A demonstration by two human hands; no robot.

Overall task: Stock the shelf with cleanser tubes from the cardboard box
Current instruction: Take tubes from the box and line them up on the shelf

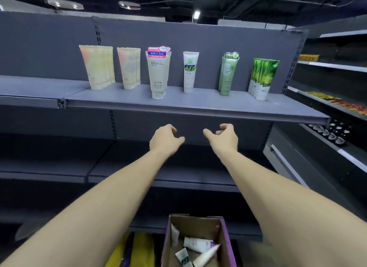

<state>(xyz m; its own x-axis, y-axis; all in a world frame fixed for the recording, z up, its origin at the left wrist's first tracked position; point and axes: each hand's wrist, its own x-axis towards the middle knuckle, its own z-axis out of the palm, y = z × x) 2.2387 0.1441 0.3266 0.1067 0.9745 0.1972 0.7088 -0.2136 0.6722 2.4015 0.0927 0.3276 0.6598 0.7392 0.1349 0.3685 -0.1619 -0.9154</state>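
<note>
Left hand: raised below the shelf edge, fingers loosely curled, holding nothing.
Right hand: at 3 o'clock of the left, apart from it, likewise loose and bare.
Cleanser tubes: upright rows on the shelf.
Cardboard box: at 6 o'clock, loose tubes inside.

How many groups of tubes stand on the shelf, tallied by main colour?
Peach and cream groups: 2
Beige group with pink card: 1
White tube with cow picture: 1
Pale green group: 1
Bright green and white group: 1
Total: 6 groups on the shelf. Tubes behind each front one overlap too much for an exact count.
</note>
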